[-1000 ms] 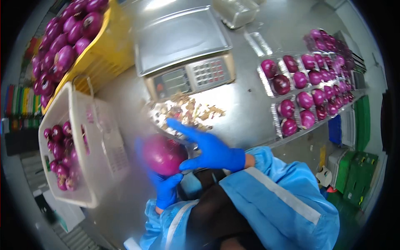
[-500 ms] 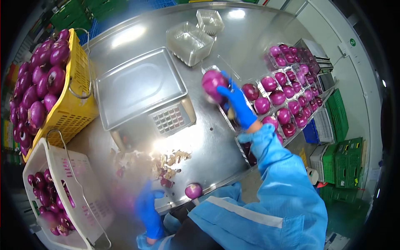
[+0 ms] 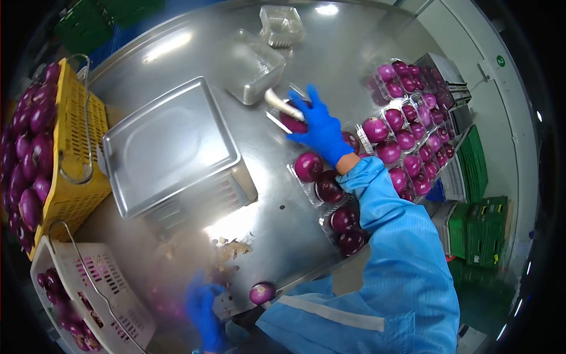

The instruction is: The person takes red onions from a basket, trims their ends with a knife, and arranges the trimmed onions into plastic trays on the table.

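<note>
My right hand [image 3: 321,127], in a blue glove, is over a purple onion [image 3: 293,122] in a clear plastic tray, its fingers spread. A pale, stick-like handle [image 3: 284,106] lies across that hand, apparently held in it; its other end is hidden. My left hand [image 3: 203,307], also gloved in blue, is low at the table's front edge. A haze blurs its fingers and a purple patch beside it, so its grip is unclear. A single onion [image 3: 262,292] sits to its right at the edge.
Filled onion trays [image 3: 389,151] stand at the right. Clear trays [image 3: 282,26] are at the back. A metal-topped scale [image 3: 174,141] stands left of centre. Onions fill a yellow crate [image 3: 76,135] and a white basket [image 3: 112,277]. Dry skins [image 3: 234,251] lie near the front.
My right hand has put the onion down into a clear tray and spread its fingers; the pale handle now shows plainly. The view has shifted. My left hand stays low at the front.
</note>
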Demonstrator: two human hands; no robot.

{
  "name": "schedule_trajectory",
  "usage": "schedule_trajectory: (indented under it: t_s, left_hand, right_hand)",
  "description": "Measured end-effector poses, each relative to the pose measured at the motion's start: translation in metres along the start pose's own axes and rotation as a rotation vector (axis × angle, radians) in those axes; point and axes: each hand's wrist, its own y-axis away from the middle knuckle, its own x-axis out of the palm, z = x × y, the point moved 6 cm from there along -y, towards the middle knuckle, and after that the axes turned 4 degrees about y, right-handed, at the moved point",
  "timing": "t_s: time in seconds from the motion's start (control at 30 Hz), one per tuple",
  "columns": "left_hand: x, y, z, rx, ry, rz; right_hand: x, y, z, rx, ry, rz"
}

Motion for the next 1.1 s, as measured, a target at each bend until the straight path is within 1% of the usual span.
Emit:
schedule_trajectory:
  t_s: [0.1, 0.13, 0.23, 0.37, 0.47, 0.57, 0.67, 0.77, 0.8, 0.87, 0.93, 1.0, 1.1]
  left_hand:
    - [0.019, -0.01, 0.007, -0.042, -0.021, 0.035]
    - [0.025, -0.012, 0.007, -0.057, -0.025, 0.046]
    - [0.042, -0.017, -0.004, -0.053, -0.077, 0.064]
    - [0.026, -0.027, 0.006, -0.042, -0.15, 0.053]
    - [0.018, -0.032, 0.015, -0.051, -0.198, 0.0]
    - [0.017, -0.028, 0.023, -0.09, -0.15, 0.058]
    - [0.05, -0.014, -0.017, -0.219, -0.466, -0.036]
    - [0.035, -0.014, 0.026, -0.177, -0.115, 0.035]
    - [0.036, -0.011, 0.024, -0.185, -0.144, 0.033]
    - [0.043, -0.009, 0.015, -0.2, -0.206, 0.03]
    - [0.048, -0.005, 0.007, -0.172, -0.22, 0.051]
    - [0.046, 0.0, 0.005, -0.137, -0.224, 0.068]
    - [0.038, 0.012, 0.007, -0.056, -0.107, 0.1]
  right_hand:
    - [0.018, 0.005, -0.008, -0.115, 0.226, 0.194]
    - [0.015, 0.003, -0.013, -0.098, 0.214, 0.204]
    - [0.004, -0.006, -0.042, -0.13, 0.254, 0.157]
    - [-0.013, -0.022, -0.122, -0.108, 0.269, 0.08]
    - [-0.032, -0.036, -0.191, 0.089, 0.425, 0.048]
    - [-0.053, -0.041, -0.252, 0.229, 0.536, -0.015]
    - [-0.081, -0.045, -0.252, 0.393, 0.628, 0.035]
    - [-0.084, -0.053, -0.226, 0.287, 0.453, -0.236]
    - [-0.082, -0.063, -0.197, 0.222, 0.287, -0.25]
    - [-0.066, -0.074, -0.124, 0.015, 0.127, -0.274]
    - [-0.051, -0.084, -0.04, -0.279, 0.046, -0.376]
    - [-0.036, -0.095, 0.03, -0.358, 0.023, -0.323]
    - [0.008, -0.123, 0.078, -0.183, 0.129, -0.033]
